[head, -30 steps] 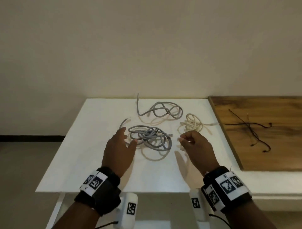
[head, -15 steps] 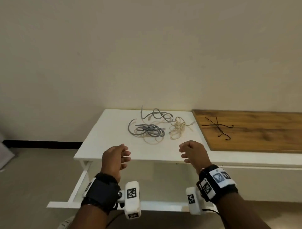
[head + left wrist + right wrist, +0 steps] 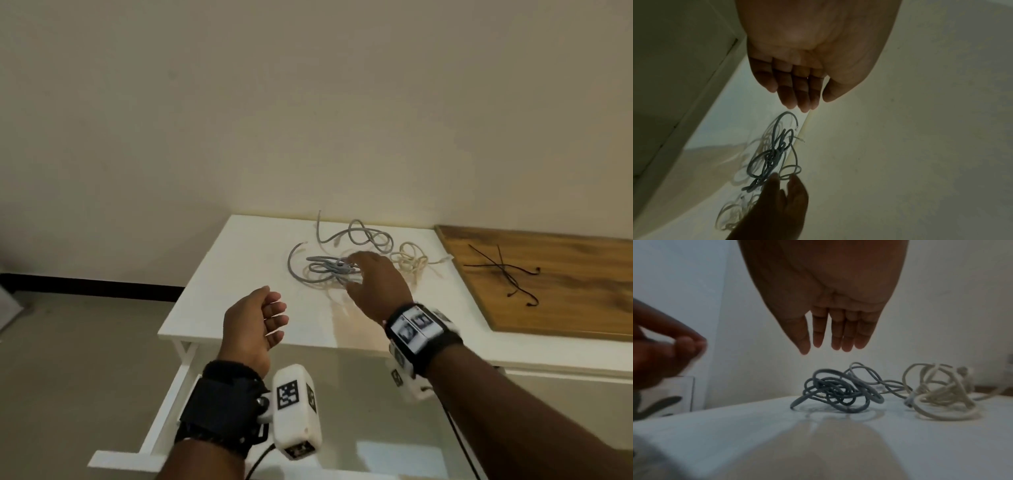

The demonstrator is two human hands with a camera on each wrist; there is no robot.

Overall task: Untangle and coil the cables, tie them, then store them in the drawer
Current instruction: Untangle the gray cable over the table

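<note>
Cables (image 3: 329,270) now lie under right hand (image 3: 376,287), seemingly untouched.

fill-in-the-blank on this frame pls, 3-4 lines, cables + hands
1. The right hand reaches over the tangled ____ cable on the white table.
2. The left hand holds ____.
3. The tangled cream cable lies on the table toward the ____ board.
4. The thin black ties lie on the ____ board.

Missing words: grey; nothing; wooden; wooden
</note>
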